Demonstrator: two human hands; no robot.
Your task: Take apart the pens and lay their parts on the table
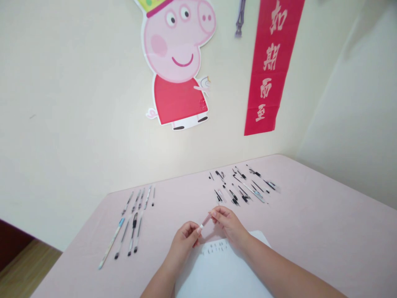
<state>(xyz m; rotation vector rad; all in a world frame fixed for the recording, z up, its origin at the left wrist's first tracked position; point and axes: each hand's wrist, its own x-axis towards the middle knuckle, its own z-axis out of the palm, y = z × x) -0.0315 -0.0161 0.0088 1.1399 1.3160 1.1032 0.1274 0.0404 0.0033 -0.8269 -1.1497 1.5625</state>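
Note:
My left hand (187, 239) and my right hand (228, 222) meet above the far edge of a white sheet of paper (221, 275). Between them they pinch a slim, clear pen barrel (206, 221) with a white section near the left fingers. The left thumb and fingers close on its lower end, while the right fingertips grip the upper end. Parts of both ends are hidden by the fingers. Small rows of handwritten marks (215, 248) show on the paper just below the hands.
Several pens, among them a light one with a blue end (111, 244) and a black-grip pen (133, 231), lie in two rows at left. Several loose pen parts (243, 194) spread at the back right. The pink tabletop (310, 231) meets a wall bearing a pig cutout (181, 99) and red banner (262, 99).

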